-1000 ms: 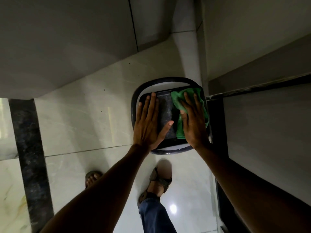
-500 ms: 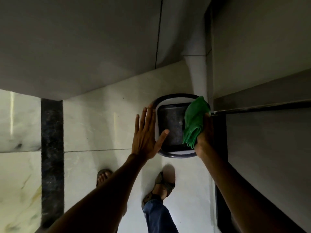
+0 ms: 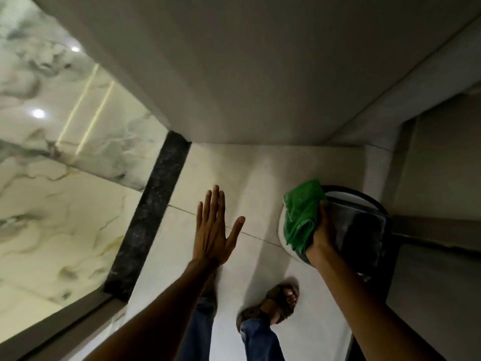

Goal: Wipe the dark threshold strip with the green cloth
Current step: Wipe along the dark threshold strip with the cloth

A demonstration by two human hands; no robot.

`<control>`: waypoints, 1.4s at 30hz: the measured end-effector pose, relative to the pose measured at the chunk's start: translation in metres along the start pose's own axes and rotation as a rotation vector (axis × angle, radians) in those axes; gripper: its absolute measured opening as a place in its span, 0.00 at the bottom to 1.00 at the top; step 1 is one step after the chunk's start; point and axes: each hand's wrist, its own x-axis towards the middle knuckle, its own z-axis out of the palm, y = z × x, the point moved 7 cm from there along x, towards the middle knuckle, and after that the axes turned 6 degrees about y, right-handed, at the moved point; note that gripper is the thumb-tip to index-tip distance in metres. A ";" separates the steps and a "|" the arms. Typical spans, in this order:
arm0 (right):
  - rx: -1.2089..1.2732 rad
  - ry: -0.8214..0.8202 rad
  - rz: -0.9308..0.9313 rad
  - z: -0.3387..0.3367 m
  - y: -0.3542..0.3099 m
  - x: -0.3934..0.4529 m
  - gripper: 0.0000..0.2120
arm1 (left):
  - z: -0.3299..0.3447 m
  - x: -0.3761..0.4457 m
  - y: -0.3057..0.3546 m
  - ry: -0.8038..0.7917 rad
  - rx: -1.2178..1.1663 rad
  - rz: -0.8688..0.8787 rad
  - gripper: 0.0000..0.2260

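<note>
Green cloth (image 3: pixel 302 214): I am seeing it bunched in the right hand (image 3: pixel 321 239), hanging in folds over the near rim of the round bin (image 3: pixel 374 204), well apart from the strip.
Right hand: the fingers are curling around the cloth and gripping it (the fingertips themselves are hiding behind the fabric).
Left hand (image 3: pixel 214 230): it is hovering flat and empty over the pale floor tile (image 3: pixel 263 178), fingers straight and spread, thumb out to the side.
Dark threshold strip (image 3: pixel 151 212): it is running as a speckled black band between the pale tile and the marbled floor (image 3: pixel 52 204), to the left of both hands, with nothing lying on it.
Cloth-to-strip relation: neither hand is touching the strip; the left hand is nearer to it, the cloth farther away.
Progress (my judgement): the cloth is in hand, so the pick-up part is looking done; the wiping itself is not yet beginning.
Remaining: I am reckoning on carrying the cloth leftward across the tile, lowering it onto the strip, and rubbing along its length.
Strip condition: I am unable to tell dirt from the stone's own speckle in this dim light.
Feet: a sandalled foot (image 3: pixel 276 303) is standing on the tile below the hands.
</note>
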 end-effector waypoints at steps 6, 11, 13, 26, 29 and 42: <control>-0.157 -0.038 -0.098 0.094 0.037 -0.028 0.24 | -0.051 -0.052 -0.117 0.078 0.013 -0.250 0.44; -0.405 -0.250 -0.211 0.182 0.091 -0.054 0.24 | -0.080 -0.102 -0.204 0.203 -0.031 -0.438 0.46; -0.507 -0.316 -0.235 0.214 0.118 -0.062 0.23 | -0.082 -0.125 -0.239 0.262 -0.064 -0.523 0.47; -0.968 -0.611 -0.470 0.340 0.330 -0.033 0.13 | 0.012 -0.240 -0.432 0.380 -0.094 -0.821 0.49; -1.056 -0.593 -0.666 0.353 0.372 -0.011 0.19 | 0.057 -0.255 -0.469 0.351 -0.065 -0.822 0.50; -1.614 -0.988 -1.533 0.402 0.555 0.103 0.25 | 0.176 -0.223 -0.588 0.557 -0.045 -0.770 0.52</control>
